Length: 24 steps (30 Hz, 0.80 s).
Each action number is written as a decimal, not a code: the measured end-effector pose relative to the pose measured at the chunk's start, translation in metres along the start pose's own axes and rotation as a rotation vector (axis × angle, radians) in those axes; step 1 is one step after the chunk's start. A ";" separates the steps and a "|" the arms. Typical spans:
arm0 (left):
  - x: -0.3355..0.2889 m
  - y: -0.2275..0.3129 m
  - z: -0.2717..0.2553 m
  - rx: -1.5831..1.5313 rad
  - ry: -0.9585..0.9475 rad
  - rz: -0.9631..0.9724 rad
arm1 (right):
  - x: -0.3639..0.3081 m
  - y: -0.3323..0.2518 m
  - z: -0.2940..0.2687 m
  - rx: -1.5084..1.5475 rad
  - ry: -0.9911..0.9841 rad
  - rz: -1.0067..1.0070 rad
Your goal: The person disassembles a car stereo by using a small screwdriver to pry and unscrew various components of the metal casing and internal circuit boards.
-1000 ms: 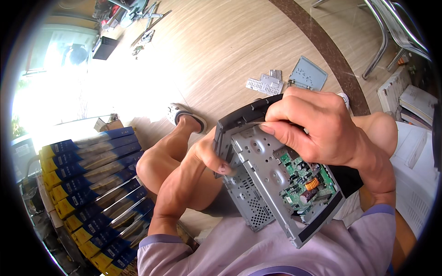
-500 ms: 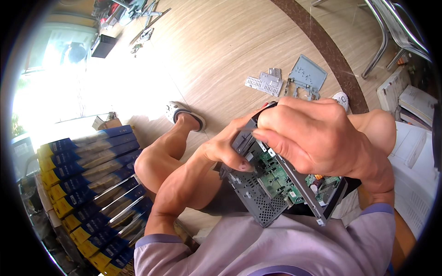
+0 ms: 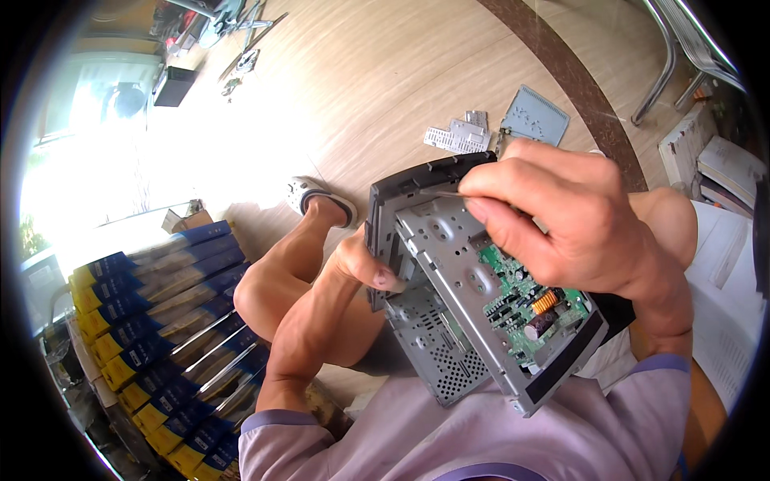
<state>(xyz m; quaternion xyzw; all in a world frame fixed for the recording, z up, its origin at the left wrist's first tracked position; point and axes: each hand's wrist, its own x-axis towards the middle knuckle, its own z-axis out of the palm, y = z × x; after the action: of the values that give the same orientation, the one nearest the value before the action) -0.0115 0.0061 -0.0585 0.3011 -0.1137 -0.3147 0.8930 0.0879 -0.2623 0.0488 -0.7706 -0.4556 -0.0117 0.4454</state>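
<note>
A partly opened electronic unit point(image 3: 449, 280) rests tilted over my lap, with a grey metal chassis and a curved black plastic front frame point(image 3: 429, 172). Through an opening in the metal shows a green circuit board point(image 3: 553, 317) with a copper-coloured coil and a round capacitor. My left hand point(image 3: 361, 260) grips the frame's left side, its thumb on the inner edge and its other fingers hidden behind. In my right hand point(image 3: 553, 216), thumb and forefinger pinch a thin metal tool point(image 3: 441, 193); its tip lies at the joint between frame and chassis.
Flat metal plates point(image 3: 461, 136) and a blue-grey perforated cover point(image 3: 536, 116) lie on the floor ahead. Stacked blue and yellow boxes point(image 3: 152, 337) stand at my left. A chrome-legged chair point(image 3: 666, 72) is at the far right, above stacked books or boxes point(image 3: 726, 172).
The unit has turned in my hands, so the black frame and the broad metal plate now face up. My left hand has shifted slightly left; my right hand stays near the frame.
</note>
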 end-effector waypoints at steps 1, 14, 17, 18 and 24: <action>-0.007 0.004 0.003 0.013 -0.030 0.020 | -0.002 0.000 0.004 0.007 -0.003 0.029; -0.015 0.013 0.008 0.073 -0.071 0.049 | -0.009 0.000 0.009 -0.008 0.025 -0.001; -0.008 0.004 0.003 0.102 -0.014 -0.007 | -0.008 -0.001 0.012 0.024 0.057 -0.001; -0.005 0.000 0.000 0.120 0.014 -0.035 | -0.008 -0.002 0.013 0.043 0.062 0.007; 0.017 -0.004 0.005 0.005 0.185 -0.201 | -0.011 0.002 0.016 0.071 0.070 0.035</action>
<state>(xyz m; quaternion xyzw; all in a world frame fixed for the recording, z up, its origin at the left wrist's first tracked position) -0.0023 -0.0097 -0.0566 0.3411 -0.0011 -0.3731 0.8628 0.0765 -0.2594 0.0328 -0.7613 -0.4265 -0.0148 0.4881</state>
